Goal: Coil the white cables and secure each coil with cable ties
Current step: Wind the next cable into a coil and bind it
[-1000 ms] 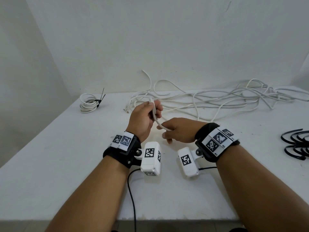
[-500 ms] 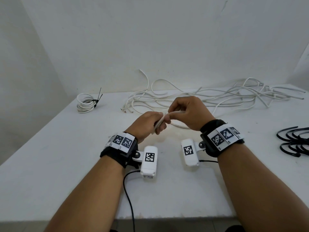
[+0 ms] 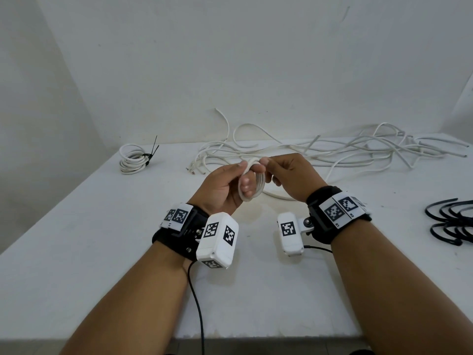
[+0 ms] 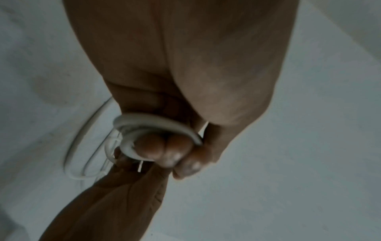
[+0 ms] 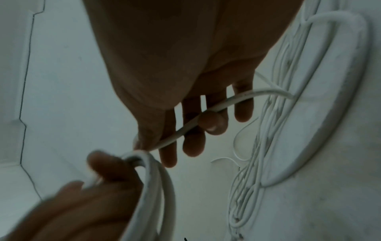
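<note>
Head view, left hand (image 3: 222, 185) holding upright cable coil (image 3: 252, 184), right hand (image 3: 291, 175) pinching strand

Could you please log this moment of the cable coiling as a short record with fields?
left hand: holds small white coil looped round its fingers
right hand: pinches the cable strand feeding the coil
finished coil: far left of table, tied with a black tie
loose cables: tangled along the far edge
black cable ties: piled at right edge
stage: second coil started, not yet tied
</note>
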The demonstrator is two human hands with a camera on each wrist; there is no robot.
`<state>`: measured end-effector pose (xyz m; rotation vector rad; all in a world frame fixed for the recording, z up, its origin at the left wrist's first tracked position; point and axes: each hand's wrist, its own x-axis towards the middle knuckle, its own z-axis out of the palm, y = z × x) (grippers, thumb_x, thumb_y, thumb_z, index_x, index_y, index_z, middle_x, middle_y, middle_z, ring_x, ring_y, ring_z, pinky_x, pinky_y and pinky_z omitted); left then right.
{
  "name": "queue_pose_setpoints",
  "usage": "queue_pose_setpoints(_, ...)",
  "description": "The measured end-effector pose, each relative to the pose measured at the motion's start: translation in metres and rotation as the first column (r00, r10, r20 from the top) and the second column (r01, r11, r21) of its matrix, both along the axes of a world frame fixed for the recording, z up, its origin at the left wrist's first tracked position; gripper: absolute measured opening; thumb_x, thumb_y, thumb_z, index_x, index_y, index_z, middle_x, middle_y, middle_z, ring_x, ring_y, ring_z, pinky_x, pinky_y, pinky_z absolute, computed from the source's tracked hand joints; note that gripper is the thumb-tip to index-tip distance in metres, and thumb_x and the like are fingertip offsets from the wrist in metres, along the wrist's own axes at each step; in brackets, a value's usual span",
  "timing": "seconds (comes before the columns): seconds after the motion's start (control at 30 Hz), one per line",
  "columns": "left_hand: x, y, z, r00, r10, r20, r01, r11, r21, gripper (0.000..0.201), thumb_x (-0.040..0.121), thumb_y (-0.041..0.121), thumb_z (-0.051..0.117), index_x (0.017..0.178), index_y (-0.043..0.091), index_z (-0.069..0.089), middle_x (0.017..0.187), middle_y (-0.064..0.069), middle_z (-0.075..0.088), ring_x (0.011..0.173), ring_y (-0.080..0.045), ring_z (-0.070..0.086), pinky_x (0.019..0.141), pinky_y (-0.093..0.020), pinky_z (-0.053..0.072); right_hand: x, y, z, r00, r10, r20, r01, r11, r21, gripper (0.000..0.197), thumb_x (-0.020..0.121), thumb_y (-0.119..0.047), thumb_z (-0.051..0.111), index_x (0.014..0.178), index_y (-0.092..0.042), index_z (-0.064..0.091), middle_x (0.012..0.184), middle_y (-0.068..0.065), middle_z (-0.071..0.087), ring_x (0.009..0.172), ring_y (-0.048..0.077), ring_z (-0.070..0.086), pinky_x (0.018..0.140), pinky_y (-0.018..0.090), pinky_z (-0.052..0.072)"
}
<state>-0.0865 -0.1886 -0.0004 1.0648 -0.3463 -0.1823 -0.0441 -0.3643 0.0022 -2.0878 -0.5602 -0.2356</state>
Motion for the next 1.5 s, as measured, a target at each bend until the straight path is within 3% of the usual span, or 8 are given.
queue_pose_setpoints(0.1, 0.001, -0.001, 0.0, 0.999, -0.025, 0.033, 0.028, 0.995, -0.092, 0.034, 0.096, 0.016, 0.042, 0.11, -0.011, 0.058, 0.066, 0.001, 0.051, 0.06, -0.011, 0.047, 0.06, -0.022, 0.043, 0.003, 0.004, -0.001, 0.997, 0.006, -0.075, -0.01, 0.998, -0.055, 0.057, 0.096, -0.059, 0.044, 0.084, -0.012, 0.074, 0.062, 0.007, 0.062, 0.051, 0.01, 0.046, 0.056, 0.024, 0.04)
queue_pose_setpoints(0.37, 0.005, -0.005, 0.005, 0.985, 0.172, 0.005, -0.167, 0.961, -0.219, 0.024, 0.094, 0.012, 0.048, 0.105, -0.006, 0.059, 0.065, 0.0, 0.062, 0.059, -0.009, 0.059, 0.067, -0.019, 0.052, -0.005, 0.011, 0.005, 0.99, 0.05, -0.131, -0.087, 0.95, -0.3, 0.052, 0.104, -0.043, 0.039, 0.061, -0.017, 0.048, 0.052, -0.009, 0.052, 0.042, 0.004, 0.042, 0.054, 0.021, 0.037)
queue_pose_setpoints(0.5, 0.013, -0.003, 0.004, 0.926, 0.376, -0.034, -0.371, 0.891, -0.262, 0.016, 0.095, 0.006, 0.051, 0.099, -0.005, 0.062, 0.067, -0.002, 0.062, 0.061, -0.009, 0.058, 0.065, -0.019, 0.051, -0.011, 0.018, 0.002, 0.97, 0.12, -0.21, -0.206, 0.863, -0.46, 0.041, 0.103, -0.043, 0.04, 0.099, -0.01, 0.065, 0.068, -0.002, 0.056, 0.061, 0.012, 0.05, 0.069, 0.032, 0.043)
queue_pose_setpoints(0.7, 0.015, 0.008, -0.01, 0.732, 0.552, 0.4, -0.682, 0.596, 0.425, 0.024, 0.097, 0.018, 0.054, 0.081, 0.005, 0.065, 0.068, 0.004, 0.066, 0.06, -0.005, 0.059, 0.061, -0.015, 0.045, -0.023, 0.024, 0.005, 0.962, 0.194, -0.192, -0.268, 0.809, -0.523, 0.028, 0.101, -0.031, 0.049, 0.119, -0.021, 0.069, 0.083, 0.001, 0.065, 0.072, 0.017, 0.057, 0.075, 0.034, 0.047)
queue_pose_setpoints(0.9, 0.021, 0.007, -0.015, 0.854, 0.174, 0.49, -0.518, 0.195, 0.833, 0.033, 0.094, 0.021, 0.049, 0.063, 0.009, 0.048, 0.058, -0.001, 0.053, 0.051, -0.011, 0.043, 0.055, -0.029, 0.031, -0.019, 0.014, 0.003, 0.988, 0.145, -0.05, -0.153, 0.952, -0.264, 0.006, 0.079, -0.023, 0.078, 0.079, -0.019, 0.073, 0.066, -0.001, 0.063, 0.055, 0.004, 0.048, 0.056, 0.02, 0.039)
queue_pose_setpoints(1.2, 0.002, 0.001, -0.006, 0.991, 0.086, 0.105, -0.133, 0.756, 0.641, 0.054, 0.105, 0.027, 0.028, 0.089, -0.005, 0.068, 0.051, -0.004, 0.046, 0.057, -0.019, 0.044, 0.055, -0.023, 0.037, -0.01, -0.004, 0.008, 0.995, 0.083, 0.061, -0.085, 0.996, 0.034, 0.015, 0.072, -0.023, 0.086, 0.071, -0.024, 0.07, 0.058, -0.011, 0.062, 0.053, 0.014, 0.045, 0.055, 0.022, 0.039)
queue_pose_setpoints(1.4, 0.002, -0.001, -0.003, 0.989, 0.111, 0.101, -0.145, 0.886, 0.441, 0.041, 0.098, 0.036, 0.048, 0.075, 0.007, 0.064, 0.042, 0.007, 0.034, 0.04, -0.01, 0.032, 0.05, -0.026, 0.019, -0.004, -0.011, 0.006, 0.999, 0.012, 0.052, -0.025, 0.962, 0.271, 0.003, 0.083, -0.016, 0.078, 0.082, -0.019, 0.076, 0.064, -0.017, 0.069, 0.054, 0.008, 0.052, 0.055, 0.018, 0.043)
queue_pose_setpoints(1.5, 0.003, -0.001, -0.003, 0.986, 0.151, 0.069, -0.165, 0.938, 0.306, 0.04, 0.101, 0.027, 0.045, 0.076, 0.002, 0.061, 0.041, 0.006, 0.032, 0.039, -0.008, 0.03, 0.046, -0.021, 0.026, -0.002, -0.008, 0.001, 1.0, 0.025, -0.011, -0.02, 0.947, 0.32, 0.004, 0.084, -0.018, 0.077, 0.082, -0.02, 0.078, 0.07, 0.003, 0.073, 0.057, 0.019, 0.058, 0.052, 0.029, 0.045)
